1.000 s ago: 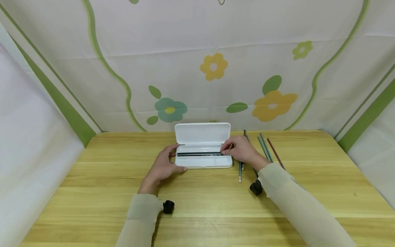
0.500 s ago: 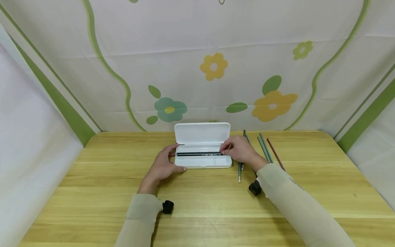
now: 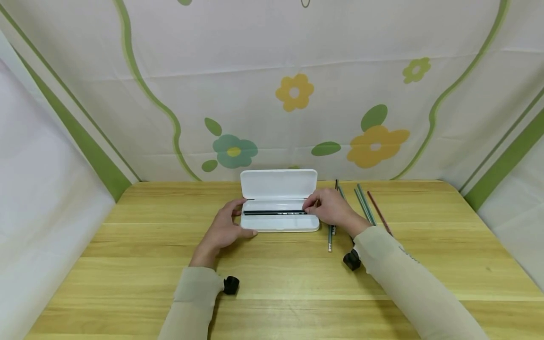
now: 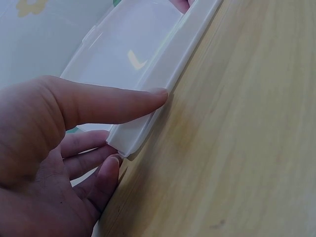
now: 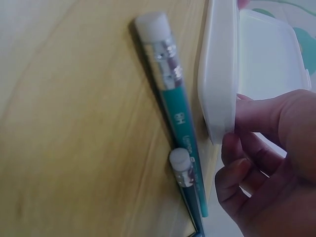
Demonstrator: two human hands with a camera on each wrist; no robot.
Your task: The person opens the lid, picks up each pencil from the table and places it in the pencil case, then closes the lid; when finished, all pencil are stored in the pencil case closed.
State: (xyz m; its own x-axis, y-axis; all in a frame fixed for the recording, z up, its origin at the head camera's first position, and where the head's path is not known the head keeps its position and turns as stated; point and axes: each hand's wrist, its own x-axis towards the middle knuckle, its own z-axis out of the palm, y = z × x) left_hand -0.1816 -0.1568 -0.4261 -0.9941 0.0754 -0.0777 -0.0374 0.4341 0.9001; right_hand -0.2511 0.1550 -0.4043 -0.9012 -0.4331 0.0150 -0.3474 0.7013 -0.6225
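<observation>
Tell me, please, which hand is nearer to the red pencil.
Right: the right hand is at the right end of the case, left of the red pencil; the left hand, farther away, is at the left end.

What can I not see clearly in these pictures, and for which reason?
- Head view: how many dark pencils lie in the white case; too small, with right ends behind the right hand.
- Head view: the near end of the red pencil; the right sleeve hides it.
- Right wrist view: what that hand pinches, if anything; the case's wall hides it.
- Right wrist view: the small print beyond HB on the green pencil; blurred.
</observation>
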